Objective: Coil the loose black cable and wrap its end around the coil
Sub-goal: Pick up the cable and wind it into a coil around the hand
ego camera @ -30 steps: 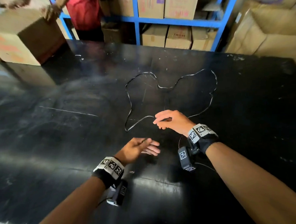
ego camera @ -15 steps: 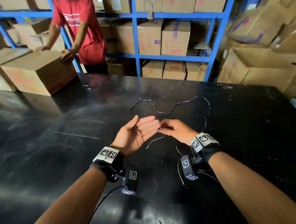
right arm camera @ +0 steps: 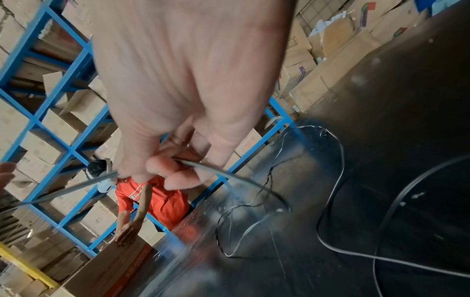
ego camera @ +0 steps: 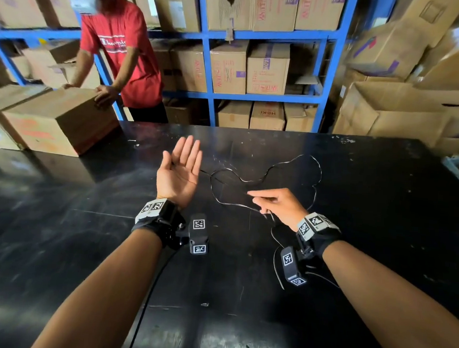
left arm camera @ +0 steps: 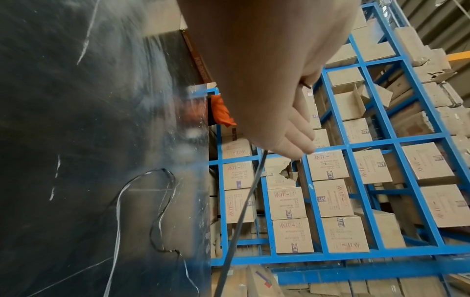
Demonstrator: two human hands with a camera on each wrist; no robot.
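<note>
A thin black cable [ego camera: 278, 165] lies in loose loops on the black table [ego camera: 81, 258]. My left hand [ego camera: 181, 167] is raised above the table, palm toward me and fingers straight. The cable's end sits in the crook of its thumb, and in the left wrist view the cable [left arm camera: 244, 211] runs across the palm and drops off past the fingertips. To its right, lower down, my right hand [ego camera: 264, 203] pinches the cable between thumb and fingers. The right wrist view shows that pinch on the cable [right arm camera: 229, 174]. A span of cable stretches between the two hands.
A large cardboard box [ego camera: 58, 118] stands on the table's far left, with a person in a red shirt [ego camera: 122, 52] leaning on it. Blue shelving [ego camera: 255, 97] full of cartons runs behind the table. More cartons [ego camera: 390, 111] are stacked at the right.
My hands met over the cable, then parted. The left hand rose and moved left with the cable end. The right hand drew back toward me, sliding along the cable.
</note>
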